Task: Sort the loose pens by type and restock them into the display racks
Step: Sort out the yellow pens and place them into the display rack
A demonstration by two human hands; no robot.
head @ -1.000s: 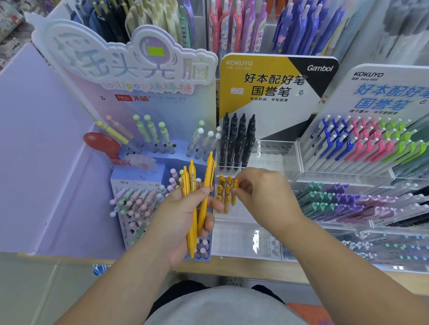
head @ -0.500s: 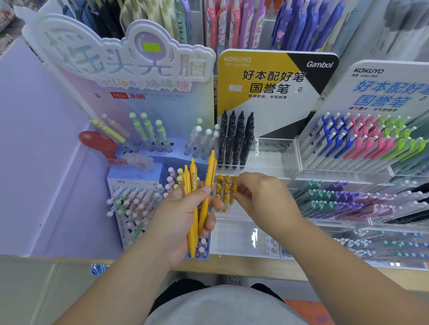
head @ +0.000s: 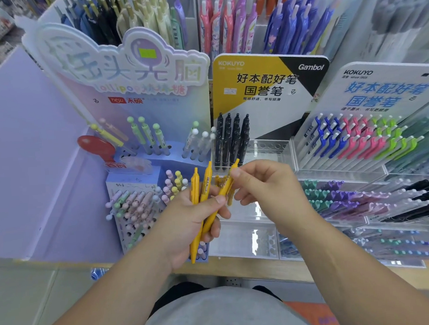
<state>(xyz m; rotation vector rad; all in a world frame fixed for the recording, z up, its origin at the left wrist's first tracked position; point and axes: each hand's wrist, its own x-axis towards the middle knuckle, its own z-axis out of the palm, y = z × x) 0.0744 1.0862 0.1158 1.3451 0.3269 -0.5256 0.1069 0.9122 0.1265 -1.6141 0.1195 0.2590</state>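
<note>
My left hand [head: 186, 219] grips three yellow click pens [head: 206, 185] fanned upright in front of the racks. My right hand [head: 267, 184] pinches the upper end of the rightmost yellow pen [head: 226, 188] between thumb and forefinger. Just behind the hands, a few more yellow pens [head: 218, 181] stand in a clear acrylic rack [head: 270, 146], mostly hidden by my fingers. A row of black pens [head: 232, 138] fills that rack's upper tier under the yellow Kokuyo sign [head: 254, 84].
A blue lollipop-pen stand [head: 135, 199] with pastel ball-top pens sits to the left. On the right, tiered racks hold blue, pink and green pens [head: 357, 138] and purple, teal and black ones [head: 361, 198]. Hanging pens fill the back wall. The wooden shelf edge [head: 252, 268] runs below.
My right hand has come away from the yellow pens in the rack and taken hold of the rightmost pen in my left hand. My left hand has held nearly still.
</note>
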